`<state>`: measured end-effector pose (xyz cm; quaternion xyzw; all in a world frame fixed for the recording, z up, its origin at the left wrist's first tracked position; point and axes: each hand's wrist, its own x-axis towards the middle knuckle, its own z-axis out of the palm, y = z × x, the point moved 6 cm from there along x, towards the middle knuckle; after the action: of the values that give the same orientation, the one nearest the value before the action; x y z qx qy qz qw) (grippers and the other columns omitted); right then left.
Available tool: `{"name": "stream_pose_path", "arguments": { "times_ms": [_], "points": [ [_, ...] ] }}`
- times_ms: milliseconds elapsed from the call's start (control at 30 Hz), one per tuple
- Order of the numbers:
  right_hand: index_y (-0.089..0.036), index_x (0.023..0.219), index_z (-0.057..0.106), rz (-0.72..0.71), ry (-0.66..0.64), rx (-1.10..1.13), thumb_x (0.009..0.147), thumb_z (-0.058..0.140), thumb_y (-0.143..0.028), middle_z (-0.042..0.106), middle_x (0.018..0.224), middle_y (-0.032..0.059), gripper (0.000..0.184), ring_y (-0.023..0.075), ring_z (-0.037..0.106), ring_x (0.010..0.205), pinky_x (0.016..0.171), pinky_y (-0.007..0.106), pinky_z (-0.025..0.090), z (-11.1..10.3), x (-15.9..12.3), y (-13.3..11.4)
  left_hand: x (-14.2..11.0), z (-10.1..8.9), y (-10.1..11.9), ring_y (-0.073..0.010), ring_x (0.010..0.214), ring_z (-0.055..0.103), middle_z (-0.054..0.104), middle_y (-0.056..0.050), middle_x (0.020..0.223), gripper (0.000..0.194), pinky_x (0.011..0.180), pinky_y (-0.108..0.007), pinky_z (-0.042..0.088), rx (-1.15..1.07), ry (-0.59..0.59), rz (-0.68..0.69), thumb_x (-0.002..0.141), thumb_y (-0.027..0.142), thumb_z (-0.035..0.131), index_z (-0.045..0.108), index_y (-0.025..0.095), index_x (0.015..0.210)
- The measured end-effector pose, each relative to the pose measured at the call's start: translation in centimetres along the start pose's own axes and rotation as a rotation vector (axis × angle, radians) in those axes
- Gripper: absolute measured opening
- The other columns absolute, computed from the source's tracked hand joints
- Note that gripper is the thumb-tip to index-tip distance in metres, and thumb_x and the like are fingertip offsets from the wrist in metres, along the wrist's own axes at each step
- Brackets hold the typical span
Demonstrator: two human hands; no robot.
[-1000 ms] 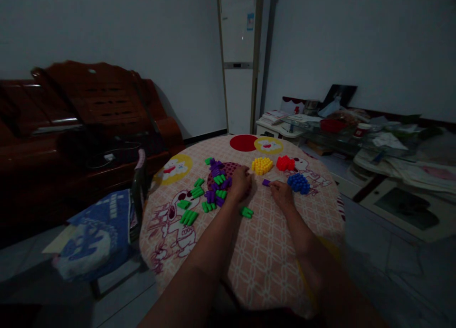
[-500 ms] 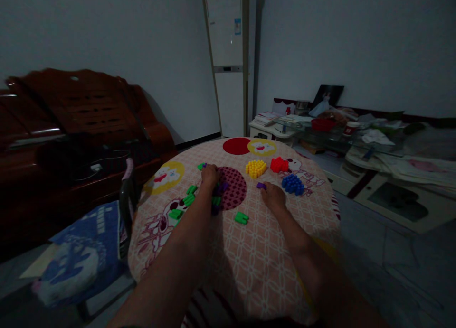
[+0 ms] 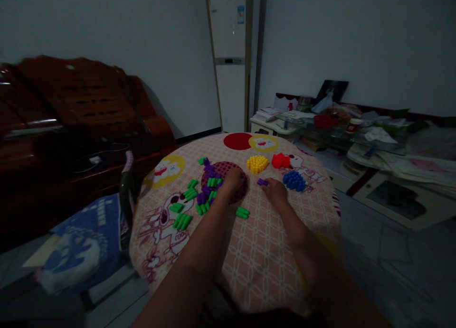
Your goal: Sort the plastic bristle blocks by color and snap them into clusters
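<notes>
My right hand [image 3: 276, 192] is closed on a purple toy block [image 3: 262, 182], pinched at the fingertips just above or on the table. My left hand [image 3: 233, 180] is over the dark red printed circle, its fingers curled down; whatever they hold is hidden behind the hand. Left of it lies a loose pile of purple blocks [image 3: 204, 193] mixed with green blocks [image 3: 202, 208]. One green block [image 3: 242, 212] rests apart, between my forearms. Beyond my right hand are grouped yellow blocks [image 3: 257, 164], red blocks [image 3: 280, 160] and blue blocks [image 3: 294, 181].
A round table with a patterned cloth [image 3: 256, 252] bears all the blocks. To the left stand a chair with a blue cover [image 3: 89, 242] and a wooden sofa [image 3: 89, 100]. A cluttered cabinet [image 3: 377, 195] is at right, and a tall white unit [image 3: 231, 95] is behind.
My left hand has moved right, away from the far-left blocks, uncovering more of the purple and green pile. My right hand keeps hold of the purple block at nearly the same place.
</notes>
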<state>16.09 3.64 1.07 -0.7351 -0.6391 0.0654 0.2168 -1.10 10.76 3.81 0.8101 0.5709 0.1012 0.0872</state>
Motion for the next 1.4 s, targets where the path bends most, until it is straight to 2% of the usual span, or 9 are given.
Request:
{"name": "stream_pose_path", "arguments": {
  "times_ms": [167,300,433,533,633,733,933,1167,1400],
  "points": [
    [-0.022,0.104,0.073,0.011,0.052,0.082,0.087,0.064,-0.035,0.076,0.097,0.0087,0.023,0.0216,0.069,0.088,0.07,0.027,0.044,0.0,0.2,0.4,-0.5,0.3,1.1,-0.0219,0.113,0.066,0.073,-0.011,0.12,0.038,0.102,-0.03,0.049,-0.401,0.047,0.196,0.08,0.004,0.058,0.072,0.012,0.114],
    [-0.019,0.101,0.072,0.005,0.106,0.181,0.084,0.065,-0.035,0.075,0.09,0.0082,0.024,0.0213,0.068,0.082,0.069,0.028,0.045,0.0,0.3,0.8,0.0,1.6,1.9,-0.0195,0.108,0.068,0.072,-0.01,0.119,0.043,0.1,-0.033,0.052,-0.723,0.103,0.251,0.078,0.001,0.057,0.071,0.013,0.116],
    [-0.019,0.097,0.072,0.007,0.166,0.284,0.079,0.068,-0.034,0.074,0.084,0.0061,0.023,0.0203,0.067,0.076,0.067,0.028,0.046,-0.2,0.3,1.4,0.4,2.6,2.5,-0.0193,0.111,0.066,0.072,-0.008,0.117,0.042,0.105,-0.036,0.05,-0.825,0.154,0.282,0.075,-0.001,0.054,0.073,0.015,0.108],
    [-0.019,0.092,0.072,-0.011,0.192,0.345,0.075,0.069,-0.031,0.074,0.078,0.0046,0.021,0.0194,0.066,0.071,0.065,0.027,0.045,-0.3,0.2,1.6,0.3,3.2,2.7,-0.0185,0.109,0.066,0.072,-0.008,0.117,0.045,0.104,-0.036,0.05,-0.87,0.08,0.306,0.073,-0.002,0.054,0.073,0.015,0.11],
    [-0.02,0.088,0.073,-0.029,0.211,0.378,0.075,0.067,-0.031,0.072,0.074,0.0031,0.018,0.0185,0.064,0.067,0.063,0.027,0.044,-0.4,0.1,1.6,0.0,3.3,2.6,-0.0191,0.106,0.067,0.071,-0.01,0.122,0.054,0.1,-0.035,0.052,-0.883,-0.005,0.315,0.069,0.0,0.059,0.067,0.014,0.121],
    [-0.02,0.087,0.074,-0.056,0.24,0.336,0.078,0.066,-0.031,0.073,0.077,0.0043,0.016,0.0188,0.064,0.069,0.064,0.027,0.044,-0.5,-0.1,1.6,-0.4,3.1,2.4,-0.0214,0.106,0.066,0.07,-0.01,0.122,0.06,0.099,-0.036,0.052,-0.751,-0.034,0.327,0.066,0.006,0.068,0.064,0.014,0.126],
    [-0.02,0.096,0.074,-0.225,0.246,0.205,0.081,0.065,-0.02,0.072,0.093,0.0095,0.018,0.0218,0.064,0.086,0.077,0.03,0.048,-0.7,-0.3,0.3,-0.7,2.9,2.1,-0.0218,0.102,0.066,0.072,-0.007,0.113,0.053,0.097,-0.036,0.051,-0.553,0.036,0.287,0.067,0.01,0.073,0.066,0.014,0.12],
    [-0.018,0.107,0.074,-0.321,0.254,0.422,0.08,0.061,-0.02,0.07,0.096,0.0089,0.03,0.0211,0.065,0.084,0.081,0.032,0.052,-0.8,0.1,-1.1,-0.7,3.1,2.3,-0.0207,0.103,0.067,0.072,-0.006,0.114,0.05,0.098,-0.032,0.051,-0.606,0.084,0.317,0.069,0.01,0.071,0.068,0.016,0.119],
    [-0.018,0.11,0.074,-0.218,0.177,0.423,0.072,0.056,-0.012,0.072,0.1,0.0074,0.042,0.0208,0.065,0.089,0.085,0.032,0.052,0.3,1.3,-1.0,-0.9,2.8,2.6,-0.0208,0.098,0.067,0.073,-0.005,0.108,0.048,0.098,-0.035,0.051,-0.617,0.08,0.311,0.067,0.009,0.071,0.07,0.017,0.114]
  ]
}}
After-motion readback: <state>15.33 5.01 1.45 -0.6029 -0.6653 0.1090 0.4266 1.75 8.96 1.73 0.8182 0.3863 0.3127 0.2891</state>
